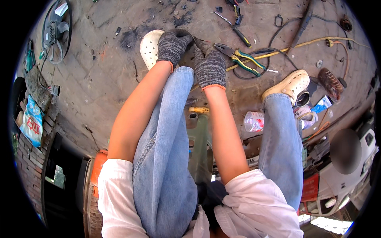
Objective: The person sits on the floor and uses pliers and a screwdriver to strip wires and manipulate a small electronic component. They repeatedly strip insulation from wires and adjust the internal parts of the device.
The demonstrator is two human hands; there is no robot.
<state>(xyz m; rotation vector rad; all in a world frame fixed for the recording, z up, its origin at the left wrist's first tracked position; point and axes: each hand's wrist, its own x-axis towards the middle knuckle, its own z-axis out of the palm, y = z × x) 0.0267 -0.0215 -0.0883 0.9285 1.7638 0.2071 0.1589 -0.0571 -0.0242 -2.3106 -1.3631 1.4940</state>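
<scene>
Both hands wear dark grey knit gloves with orange cuffs and meet above the ground, beside a cream clog (149, 47). My left hand (171, 47) is closed, its fingertips pinched toward the right hand. My right hand (210, 66) is closed too, thumb and fingers together. A thin strand seems to lie between the fingertips, too small to name. Right of my right hand, pliers (240, 59) with green and yellow handles lie on the ground, jaws close to the glove. Beyond them is a screwdriver (238, 33) with a black and yellow handle.
A yellow cable (293, 45) and black cords cross the ground at right. Below lie a plastic bottle (254, 121) and a yellow-handled tool (198, 110). A fan (53, 33) lies far left, above a detergent bag (32, 121). My other clog (289, 85) stands at right.
</scene>
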